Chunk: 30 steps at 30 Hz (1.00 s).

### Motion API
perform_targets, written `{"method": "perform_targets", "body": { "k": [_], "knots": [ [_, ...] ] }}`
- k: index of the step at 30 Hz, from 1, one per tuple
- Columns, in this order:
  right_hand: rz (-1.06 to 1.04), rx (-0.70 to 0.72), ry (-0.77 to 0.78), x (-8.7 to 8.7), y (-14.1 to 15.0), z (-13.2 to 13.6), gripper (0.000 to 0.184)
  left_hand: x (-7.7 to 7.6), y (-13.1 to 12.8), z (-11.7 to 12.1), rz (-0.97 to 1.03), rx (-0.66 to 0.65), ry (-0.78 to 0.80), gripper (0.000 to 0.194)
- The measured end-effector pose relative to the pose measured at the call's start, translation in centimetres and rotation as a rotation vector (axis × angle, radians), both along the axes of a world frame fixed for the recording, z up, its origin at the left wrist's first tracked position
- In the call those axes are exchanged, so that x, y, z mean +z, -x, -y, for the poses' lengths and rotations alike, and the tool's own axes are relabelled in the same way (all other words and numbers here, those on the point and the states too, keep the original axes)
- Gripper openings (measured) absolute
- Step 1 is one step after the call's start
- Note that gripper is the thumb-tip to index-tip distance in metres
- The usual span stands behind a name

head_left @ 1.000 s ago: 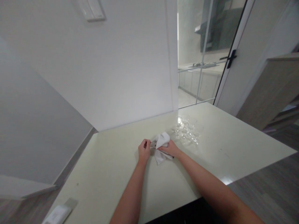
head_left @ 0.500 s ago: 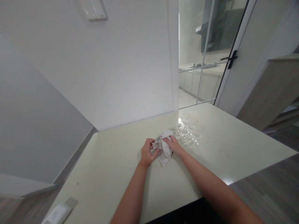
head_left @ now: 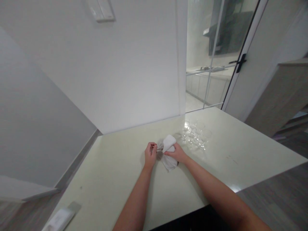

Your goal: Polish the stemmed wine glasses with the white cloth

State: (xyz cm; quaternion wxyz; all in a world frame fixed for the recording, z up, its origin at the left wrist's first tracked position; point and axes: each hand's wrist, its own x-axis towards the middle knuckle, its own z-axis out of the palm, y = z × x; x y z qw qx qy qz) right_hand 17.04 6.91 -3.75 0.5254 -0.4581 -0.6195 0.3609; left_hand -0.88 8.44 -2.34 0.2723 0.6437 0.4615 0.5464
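My left hand (head_left: 150, 154) pinches one end of a small clear glass (head_left: 159, 155), its fingers curled closed. The other end of the glass meets a white cloth (head_left: 169, 141), which partly hides it. My right hand (head_left: 179, 154) is closed on the bunched cloth, thumb towards the glass. A loose corner of the cloth hangs down towards the table (head_left: 115, 170). Beyond my right hand, several clear glasses (head_left: 192, 133) stand close together; their outlines blur into one another.
A white wall (head_left: 134, 80) rises behind the table's back edge. At the near left lies a white object (head_left: 60, 219), cut off by the frame. A glazed door with a black handle (head_left: 241, 63) is beyond the table at the right.
My left fingers have shifted from around the glass to a pinch at its end. My right hand has regripped the cloth, which is now folded more thickly.
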Motion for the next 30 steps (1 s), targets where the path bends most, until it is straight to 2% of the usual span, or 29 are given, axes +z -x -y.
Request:
{"method": "perform_targets", "body": {
  "k": [4, 7, 10, 13, 16, 19, 23, 26, 30],
  "knots": [
    [-0.238, -0.004, 0.279, 0.1, -0.3, -0.5, 0.051, 0.7, 0.1, 1.3, -0.243, -0.083, -0.316, 0.024],
    [-0.271, -0.011, 0.317, 0.5, -0.6, -0.5, 0.047, 0.8, -0.1, 1.6, -0.322, -0.053, -0.387, 0.011],
    [-0.198, 0.034, 0.212, 1.1, -0.7, -0.2, 0.042, 0.5, -0.3, 1.3, -0.312, 0.004, -0.273, 0.011],
    [-0.051, 0.019, 0.117, 1.2, -0.6, 0.1, 0.042, 0.1, -0.2, 0.7, -0.238, 0.045, -0.12, 0.017],
    [0.133, -0.041, 0.062, 0.5, -0.5, 0.2, 0.056, -0.4, 0.0, 0.1, -0.185, 0.071, -0.009, 0.02],
    [0.25, -0.055, -0.067, -0.3, -0.5, 0.0, 0.065, -0.9, 0.1, -0.5, -0.138, 0.066, 0.079, 0.022],
    [0.28, 0.053, -0.242, -0.5, -0.8, -0.3, 0.045, -1.3, 0.1, -0.9, -0.103, 0.064, 0.121, 0.024],
    [0.259, 0.121, -0.273, -0.1, -0.8, -0.3, 0.028, -1.4, 0.1, -1.0, -0.098, 0.078, 0.132, 0.025],
    [0.189, 0.161, -0.267, 0.4, -0.8, -0.3, 0.019, -1.4, 0.2, -1.0, -0.098, 0.078, 0.141, 0.024]
  ]
}}
